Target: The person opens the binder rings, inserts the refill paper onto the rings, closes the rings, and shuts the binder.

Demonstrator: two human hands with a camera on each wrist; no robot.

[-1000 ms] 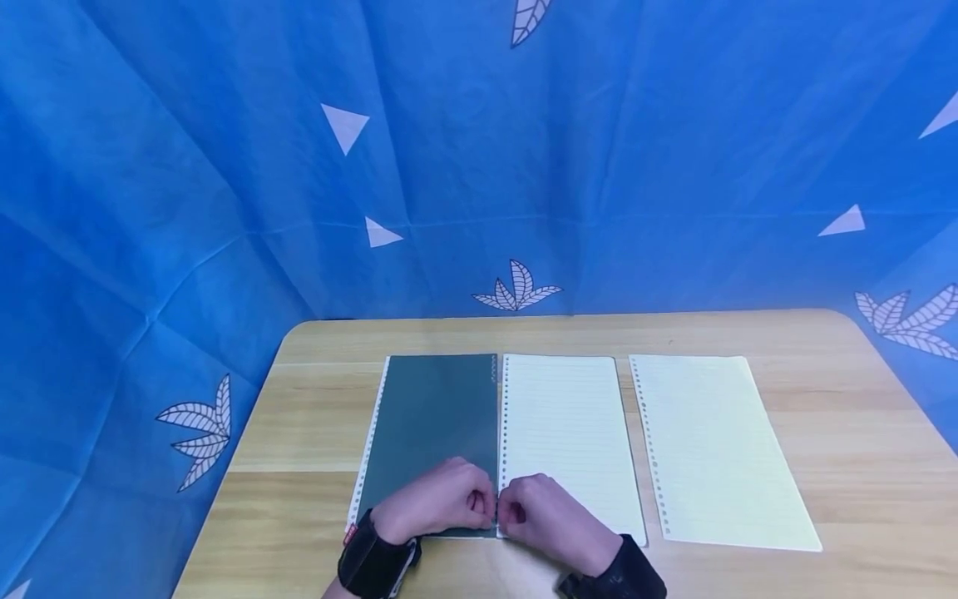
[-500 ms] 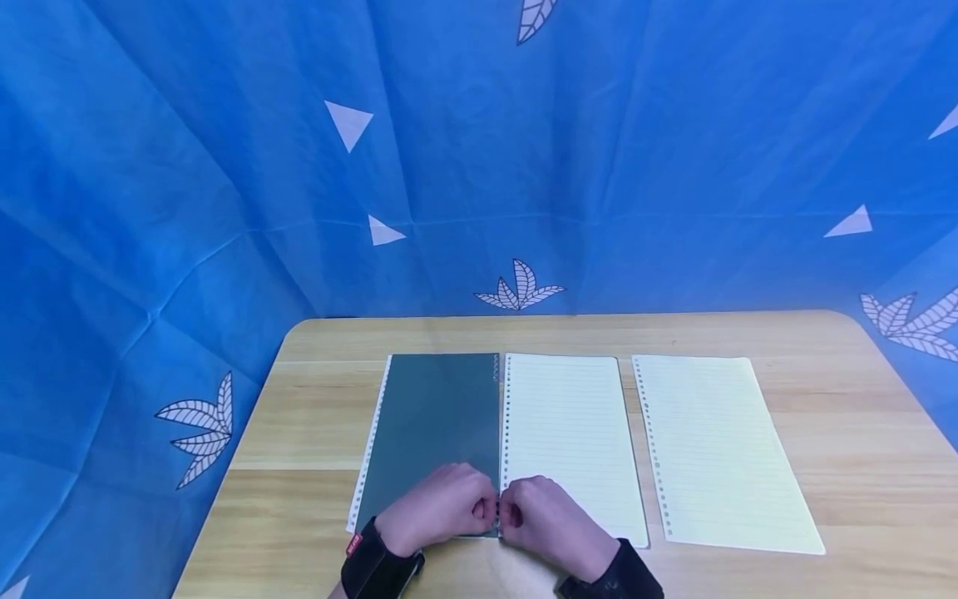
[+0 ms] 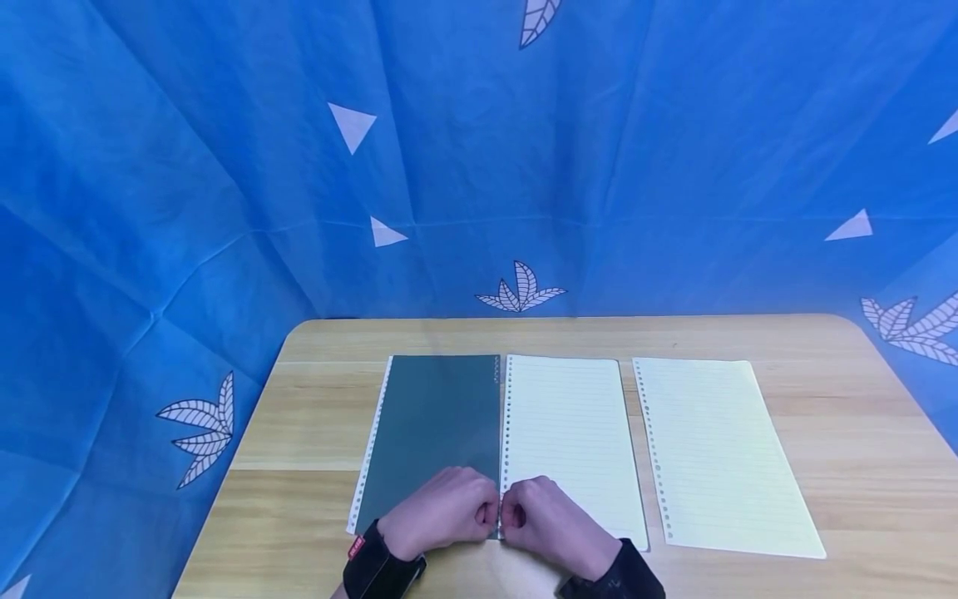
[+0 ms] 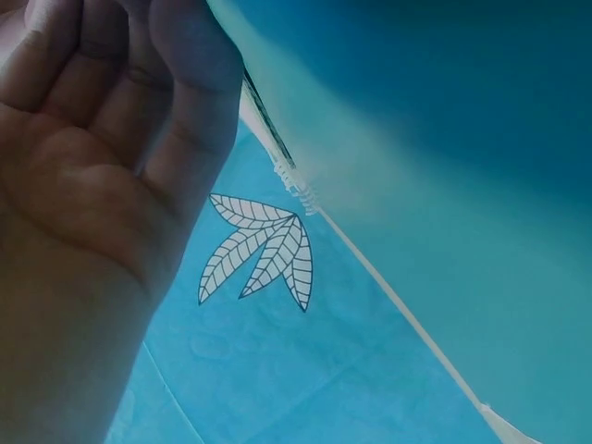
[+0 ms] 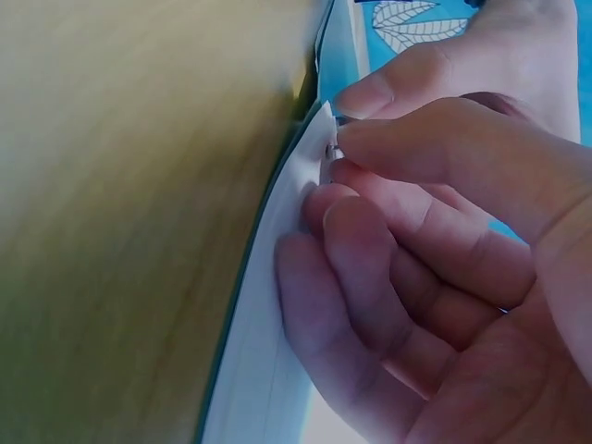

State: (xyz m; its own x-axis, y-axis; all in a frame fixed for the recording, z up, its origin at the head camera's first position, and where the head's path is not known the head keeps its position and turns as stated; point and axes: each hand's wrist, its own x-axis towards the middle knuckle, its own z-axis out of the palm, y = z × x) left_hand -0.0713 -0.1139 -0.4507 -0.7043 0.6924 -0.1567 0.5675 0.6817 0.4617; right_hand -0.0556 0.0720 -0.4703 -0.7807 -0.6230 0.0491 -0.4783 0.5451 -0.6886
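Observation:
An open loose-leaf notebook lies on the table, a dark green sheet (image 3: 441, 416) on its left side and lined pages (image 3: 569, 424) on its right. Between them runs the ring binding (image 3: 503, 416), also visible as white rings (image 4: 301, 190) in the left wrist view. At the near end of this binding, my left hand (image 3: 452, 512) and right hand (image 3: 550, 524) meet with curled fingers. In the right wrist view, my right thumb and forefinger pinch at a ring (image 5: 333, 148) by the page corner, opposite the left thumb (image 5: 370, 95). My left fingertips are cut off in the left wrist view.
A separate lined sheet (image 3: 718, 449) with punched holes lies right of the notebook. The wooden table (image 3: 277, 491) extends to both sides. Behind and to the left hangs a blue patterned cloth (image 3: 464, 150).
Both hands stay at the near end of the binding. My left hand has edged slightly right and down toward my right hand. The view has shifted a little; the notebook and loose sheet lie as before.

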